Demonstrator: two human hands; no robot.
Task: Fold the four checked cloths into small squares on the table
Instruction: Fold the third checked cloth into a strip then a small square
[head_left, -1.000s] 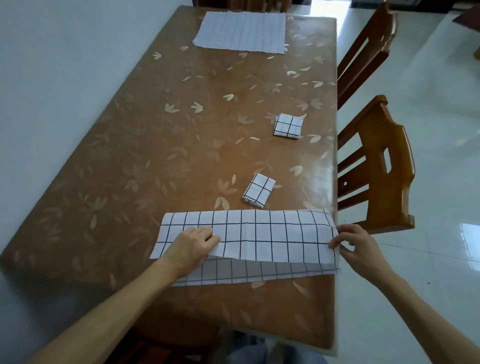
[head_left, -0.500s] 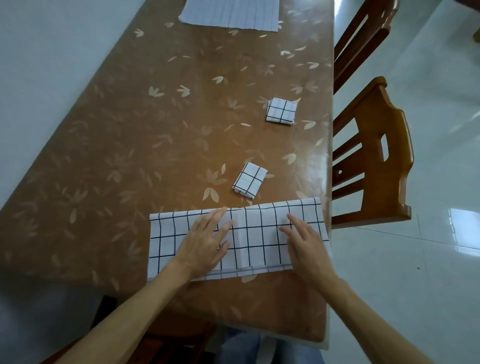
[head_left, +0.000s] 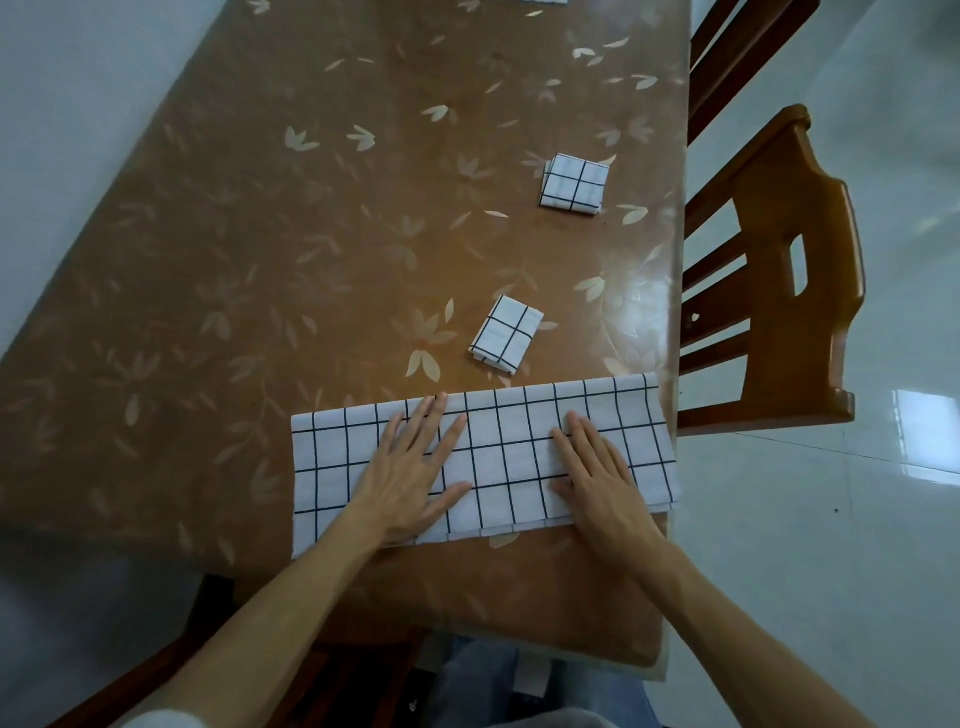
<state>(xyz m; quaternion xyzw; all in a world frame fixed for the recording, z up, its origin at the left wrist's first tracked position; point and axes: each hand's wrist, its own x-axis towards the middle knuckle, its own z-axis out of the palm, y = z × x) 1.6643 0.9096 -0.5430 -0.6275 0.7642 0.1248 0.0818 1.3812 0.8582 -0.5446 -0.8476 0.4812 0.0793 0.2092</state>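
pressing palm down on the long folded cloth (head_left: 509, 457), both hands lie flat on it, well apart, with a bare stretch of check between them

left hand (head_left: 410, 467): fingers straight and spread wide, tips at the strip's far edge, thumb out toward the middle. nothing gripped

right hand (head_left: 597, 478): fingers straight and closer together, pointing away and a little left, thumb out to the left. nothing gripped or pinched

long folded cloth: white with dark grid lines, a wide strip lying across the near right part of the table (head_left: 260, 260). its right end reaches the table's right edge. a lower layer peeks out along the near side, so the edges are not quite flush

near small square (head_left: 506, 335): folded checked cloth, just beyond the strip, apart from it, turned at a slant

far small square (head_left: 574, 183): second folded checked cloth, further up the table toward the right edge, well apart from the first

table: brown top with a pale leaf pattern under a glossy cover

wooden chair (head_left: 779, 291) stands just beside the table's right edge, a second chair (head_left: 737, 52) behind it. pale glossy floor tiles (head_left: 831, 519) to the right. the person's legs in blue trousers (head_left: 478, 686) show below the near table edge
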